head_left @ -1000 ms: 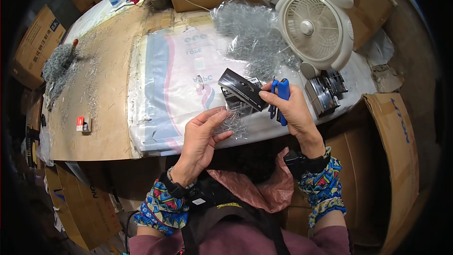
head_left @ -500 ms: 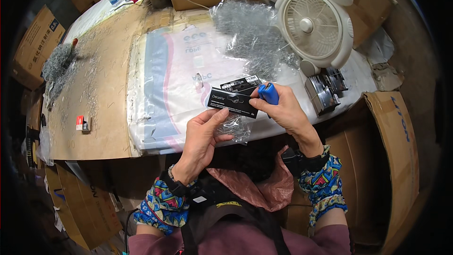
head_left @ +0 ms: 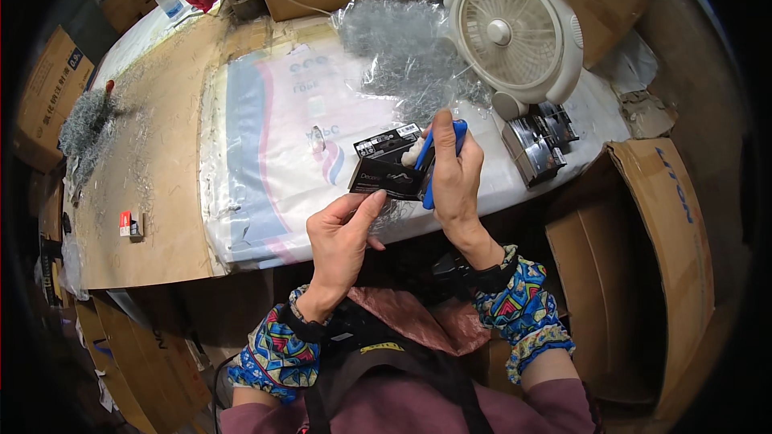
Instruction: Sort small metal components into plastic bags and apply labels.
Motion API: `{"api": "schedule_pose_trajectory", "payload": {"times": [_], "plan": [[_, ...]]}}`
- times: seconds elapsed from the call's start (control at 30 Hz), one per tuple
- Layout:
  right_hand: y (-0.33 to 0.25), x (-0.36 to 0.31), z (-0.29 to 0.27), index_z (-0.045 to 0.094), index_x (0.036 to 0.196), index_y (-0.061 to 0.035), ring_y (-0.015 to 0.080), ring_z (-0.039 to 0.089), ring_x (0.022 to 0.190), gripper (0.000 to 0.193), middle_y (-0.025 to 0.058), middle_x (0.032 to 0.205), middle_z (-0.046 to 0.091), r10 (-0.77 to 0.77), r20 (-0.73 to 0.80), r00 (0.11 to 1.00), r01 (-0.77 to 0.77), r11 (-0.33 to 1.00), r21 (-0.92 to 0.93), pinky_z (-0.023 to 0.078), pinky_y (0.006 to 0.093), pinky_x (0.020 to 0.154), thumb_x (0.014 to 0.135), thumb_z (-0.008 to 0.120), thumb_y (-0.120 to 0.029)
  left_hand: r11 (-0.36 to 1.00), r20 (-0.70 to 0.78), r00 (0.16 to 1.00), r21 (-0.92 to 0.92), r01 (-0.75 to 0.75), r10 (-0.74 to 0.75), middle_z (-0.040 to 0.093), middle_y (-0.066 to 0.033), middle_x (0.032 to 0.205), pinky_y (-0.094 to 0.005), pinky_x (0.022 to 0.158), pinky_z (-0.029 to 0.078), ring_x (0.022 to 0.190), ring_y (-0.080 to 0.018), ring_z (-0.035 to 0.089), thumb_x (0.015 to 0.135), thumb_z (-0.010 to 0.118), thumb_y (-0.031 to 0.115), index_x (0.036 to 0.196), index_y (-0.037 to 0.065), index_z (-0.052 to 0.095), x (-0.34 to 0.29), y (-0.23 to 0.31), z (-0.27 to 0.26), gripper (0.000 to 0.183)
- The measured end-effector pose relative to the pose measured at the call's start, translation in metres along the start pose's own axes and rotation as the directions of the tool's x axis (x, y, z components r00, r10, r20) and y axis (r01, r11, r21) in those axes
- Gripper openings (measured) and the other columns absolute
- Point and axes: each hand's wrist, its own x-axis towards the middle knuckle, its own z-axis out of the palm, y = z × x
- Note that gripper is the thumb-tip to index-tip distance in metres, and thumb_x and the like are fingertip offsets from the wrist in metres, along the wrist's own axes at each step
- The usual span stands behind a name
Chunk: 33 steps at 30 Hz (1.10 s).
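Observation:
My left hand pinches the lower left edge of a black printed card between thumb and fingers. My right hand, thumb up, closes round a blue two-armed hand tool at the card's right end. Fingers hide much of the tool, so its exact kind is unclear. A small whitish piece shows beside the tool; I cannot make out what it is. Just behind lies a second black card with white print, partly covered. Clear plastic hangs under the held card.
A heap of clear plastic bags lies at the back, beside a white fan. Black packages stand at the table's right edge. An open carton is at my right. A small red-and-white box sits on the left board.
My right hand has turned thumb-up, and the blue tool now shows two arms beside the card. The card is tilted more. The whole view has shifted a little.

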Motion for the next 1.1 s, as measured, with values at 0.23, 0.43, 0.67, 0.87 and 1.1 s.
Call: {"api": "schedule_pose_trajectory", "payload": {"times": [0.23,0.43,0.67,0.87,1.1], "plan": [[0.006,-0.004,-0.008,0.053,0.076,-0.0013,0.0069,0.05,0.054,0.046,0.0015,0.058,0.051,-0.073,-0.039,0.997,0.071,0.996,-0.05,0.042,0.0232,0.052,0.091,0.056,-0.045,0.999,0.052,0.998,0.002,0.032,-0.032,0.063,-0.0028,0.073,-0.0201,0.043,0.046,0.054,-0.0043,0.051,0.086,0.065,0.011,0.094,-0.004,0.068,-0.011,-0.003,0.007,0.017],[0.0,-0.016,-0.006,0.047,0.087,-0.0048,0.0107,0.052,0.051,0.039,0.0023,0.06,0.05,-0.061,-0.052,0.997,0.069,0.985,0.159,0.045,0.023,0.047,0.095,0.047,-0.043,0.933,0.06,0.983,0.31,-0.183,0.173,0.06,-0.0051,0.063,-0.0252,0.046,0.044,0.051,-0.0071,0.05,0.084,0.063,0.006,0.092,0.0,0.069,-0.016,-0.011,0.015,0.012],[-0.002,-0.031,-0.022,0.047,0.079,-0.0059,0.0098,0.048,0.042,0.042,0.0021,0.054,0.048,0.092,0.027,0.995,-0.092,0.996,-0.006,0.038,0.0232,0.038,0.095,0.048,-0.045,0.696,0.394,0.848,0.496,-0.52,0.353,0.061,-0.019,0.07,-0.0333,0.054,0.047,0.061,-0.032,0.063,0.081,0.065,0.013,0.09,0.002,0.067,-0.012,-0.003,0.013,0.014],[0.014,-0.014,-0.062,0.053,0.093,-0.0027,0.0075,0.054,0.067,0.02,0.0004,0.075,0.055,-0.033,-0.089,0.995,0.035,0.999,0.021,0.045,0.0221,0.061,0.086,0.067,-0.015,0.773,0.108,0.982,0.606,-0.189,0.155,0.069,-0.0106,0.085,-0.0299,0.073,0.049,0.08,-0.0161,0.063,0.085,0.064,0.024,0.096,-0.003,0.068,0.13,0.013,-0.019,0.029],[0.016,0.016,-0.058,0.062,0.11,-0.0067,0.0255,0.059,0.091,0.034,0.0088,0.099,0.066,-0.325,0.463,0.824,0.563,0.563,-0.605,0.049,0.0353,0.079,0.078,0.071,-0.014,0.785,-0.008,0.998,0.618,-0.038,0.055,0.067,-0.0121,0.092,-0.0271,0.072,0.048,0.078,-0.0173,0.061,0.081,0.067,0.017,0.103,-0.005,0.064,0.225,-0.027,-0.002,0.031]]}}
